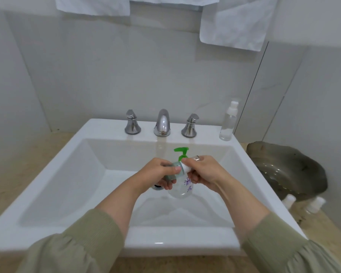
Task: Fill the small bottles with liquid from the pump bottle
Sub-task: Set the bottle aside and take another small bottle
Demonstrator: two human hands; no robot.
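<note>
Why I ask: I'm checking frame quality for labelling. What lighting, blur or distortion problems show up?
Head view: soft, even light with faint shadows in the white ceramic sink; small glare on the chrome spout; wide-angle bending of the sink edges; slight softness over the clear pump bottle with green pump and the left hand; the grey bowl blurs towards the edge.

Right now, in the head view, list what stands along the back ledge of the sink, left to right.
Left chrome tap handle → curved chrome spout → right chrome tap handle → clear spray bottle with white cap.
</note>
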